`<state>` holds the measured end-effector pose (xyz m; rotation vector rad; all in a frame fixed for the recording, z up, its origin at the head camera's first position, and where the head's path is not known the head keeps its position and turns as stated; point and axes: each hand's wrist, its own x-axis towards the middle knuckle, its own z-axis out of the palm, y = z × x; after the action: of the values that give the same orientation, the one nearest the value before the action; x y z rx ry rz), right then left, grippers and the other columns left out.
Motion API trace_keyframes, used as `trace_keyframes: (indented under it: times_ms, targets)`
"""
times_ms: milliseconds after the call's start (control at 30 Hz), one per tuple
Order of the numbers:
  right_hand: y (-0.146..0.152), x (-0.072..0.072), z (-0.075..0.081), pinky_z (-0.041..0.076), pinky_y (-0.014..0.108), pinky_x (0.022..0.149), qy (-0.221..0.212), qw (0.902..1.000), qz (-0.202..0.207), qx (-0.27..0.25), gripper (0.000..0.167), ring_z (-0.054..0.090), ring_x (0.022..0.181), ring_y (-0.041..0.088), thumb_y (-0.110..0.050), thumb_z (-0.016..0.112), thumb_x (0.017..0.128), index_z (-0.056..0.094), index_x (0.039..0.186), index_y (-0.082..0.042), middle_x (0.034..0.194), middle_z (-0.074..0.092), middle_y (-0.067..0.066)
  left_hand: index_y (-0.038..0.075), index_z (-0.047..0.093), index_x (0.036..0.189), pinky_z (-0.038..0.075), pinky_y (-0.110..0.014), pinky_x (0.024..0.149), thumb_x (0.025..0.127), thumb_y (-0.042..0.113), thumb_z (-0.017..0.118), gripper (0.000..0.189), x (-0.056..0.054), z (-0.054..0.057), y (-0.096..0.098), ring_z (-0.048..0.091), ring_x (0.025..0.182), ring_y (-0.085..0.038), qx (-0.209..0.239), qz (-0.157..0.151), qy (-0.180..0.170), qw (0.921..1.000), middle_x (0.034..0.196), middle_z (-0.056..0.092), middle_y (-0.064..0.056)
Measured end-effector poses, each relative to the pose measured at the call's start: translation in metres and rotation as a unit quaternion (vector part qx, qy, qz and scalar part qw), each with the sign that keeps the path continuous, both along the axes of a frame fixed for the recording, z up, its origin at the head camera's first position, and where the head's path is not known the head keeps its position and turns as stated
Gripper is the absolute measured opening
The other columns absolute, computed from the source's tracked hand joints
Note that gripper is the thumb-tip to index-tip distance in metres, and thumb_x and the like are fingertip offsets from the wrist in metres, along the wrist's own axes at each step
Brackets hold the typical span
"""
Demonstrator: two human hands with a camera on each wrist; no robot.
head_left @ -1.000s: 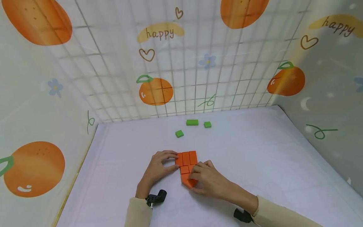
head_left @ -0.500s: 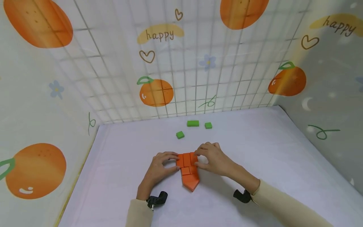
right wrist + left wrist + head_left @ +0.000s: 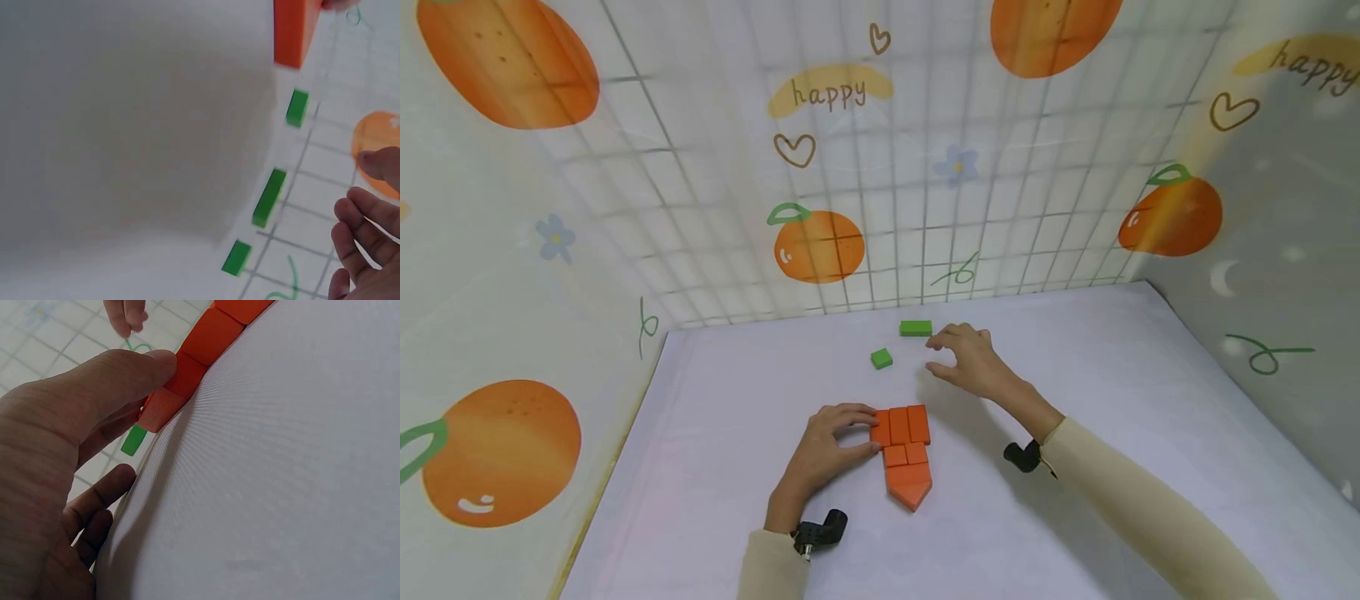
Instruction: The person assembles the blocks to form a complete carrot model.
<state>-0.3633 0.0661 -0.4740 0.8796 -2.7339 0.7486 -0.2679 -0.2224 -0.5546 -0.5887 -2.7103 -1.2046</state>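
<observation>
Several orange blocks lie edge to edge on the white table in the head view: upright rectangles at the far end, two small squares (image 3: 907, 455), and a pointed piece (image 3: 910, 485) nearest me. My left hand (image 3: 823, 448) pinches the leftmost orange rectangular block (image 3: 881, 428) with thumb and fingers at its ends. Farther back, my right hand (image 3: 970, 358) hovers with parted, bent fingers and nothing between them. Just left of its fingertips lie a green rectangular block (image 3: 916, 328) and a small green block (image 3: 882, 358). A third green block (image 3: 237, 257) shows in the right wrist view, mostly hidden by that hand in the head view.
A patterned cloth wall (image 3: 820, 167) with a grid and fruit prints rises behind the table (image 3: 737, 375). Side cloths close off left and right. Both wrists wear black camera mounts.
My right hand has left the orange blocks and moved away from me toward the green ones, uncovering the pointed piece. My left hand stays at the leftmost orange block.
</observation>
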Motion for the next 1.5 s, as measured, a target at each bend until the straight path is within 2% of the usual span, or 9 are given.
trace_keyframes:
  times_ms: [233,367,533,667,867,1133,1300,1500]
  targets:
    - [-0.003,-0.044,-0.007,0.033,0.053,0.088,-0.028,0.9986,-0.043,0.014,0.039,0.049,0.115,0.032,-0.025,0.076,0.091,0.067,0.125,-0.007,0.122,0.063,0.008,0.035,0.073,0.114,0.03,-0.051,0.107,0.083,0.046,0.08,0.034,0.0,-0.002,0.001,0.05,0.12,-0.007,0.009,-0.004,0.004,0.9999,0.128,0.06,0.024]
    - [-0.005,-0.064,-0.014,0.032,0.054,0.091,-0.044,0.9965,-0.065,0.029,0.043,0.045,0.12,0.033,-0.027,0.074,0.09,0.066,0.129,-0.01,0.128,0.061,0.008,0.034,0.073,0.115,0.03,-0.049,0.107,0.083,0.046,0.081,0.036,0.001,0.0,0.001,0.049,0.121,-0.006,0.006,-0.005,-0.004,1.0,0.129,0.06,0.023]
    - [-0.008,-0.081,-0.019,0.029,0.055,0.093,-0.075,0.9925,-0.08,0.055,0.049,0.039,0.127,0.035,-0.03,0.072,0.091,0.062,0.135,-0.011,0.139,0.055,0.01,0.033,0.073,0.117,0.029,-0.047,0.108,0.083,0.047,0.08,0.037,0.0,0.002,0.001,0.048,0.121,-0.006,-0.002,-0.004,-0.006,1.0,0.13,0.06,0.022]
    - [-0.008,-0.088,-0.022,0.029,0.056,0.093,-0.084,0.9895,-0.091,0.075,0.048,0.04,0.126,0.035,-0.029,0.073,0.091,0.063,0.133,-0.01,0.137,0.056,0.01,0.032,0.073,0.117,0.029,-0.047,0.109,0.083,0.046,0.08,0.037,0.0,0.004,0.003,0.048,0.122,-0.006,-0.003,-0.007,-0.007,0.9999,0.13,0.06,0.023]
    - [-0.012,-0.089,-0.025,0.028,0.053,0.093,-0.086,0.9902,-0.083,0.071,0.034,0.043,0.116,0.031,-0.024,0.074,0.091,0.07,0.122,-0.009,0.115,0.06,0.009,0.031,0.073,0.116,0.03,-0.048,0.109,0.083,0.045,0.081,0.036,0.0,0.003,0.001,0.049,0.121,-0.006,-0.009,-0.006,0.002,0.9999,0.129,0.06,0.024]
    - [-0.01,-0.079,-0.019,0.028,0.051,0.094,-0.077,0.9929,-0.076,0.049,0.035,0.046,0.107,0.028,-0.024,0.08,0.084,0.071,0.113,-0.008,0.106,0.061,0.007,0.03,0.073,0.118,0.028,-0.048,0.109,0.084,0.045,0.08,0.038,0.002,0.004,0.0,0.049,0.121,-0.008,-0.004,-0.007,-0.001,1.0,0.13,0.06,0.021]
    - [-0.003,-0.063,-0.011,0.029,0.052,0.092,-0.051,0.9972,-0.046,0.03,0.033,0.047,0.106,0.027,-0.023,0.079,0.08,0.072,0.111,-0.011,0.105,0.062,0.005,0.031,0.073,0.116,0.029,-0.048,0.109,0.083,0.045,0.08,0.036,0.002,0.005,0.0,0.049,0.121,-0.007,-0.008,-0.005,0.001,1.0,0.129,0.06,0.023]
    - [-0.003,-0.03,-0.002,0.028,0.051,0.09,-0.053,0.9986,0.008,0.006,0.029,0.047,0.107,0.026,-0.02,0.079,0.079,0.072,0.107,-0.015,0.104,0.064,0.005,0.032,0.074,0.116,0.029,-0.048,0.108,0.084,0.044,0.08,0.035,0.002,0.005,0.0,0.049,0.121,-0.008,-0.009,-0.003,-0.004,1.0,0.129,0.061,0.021]
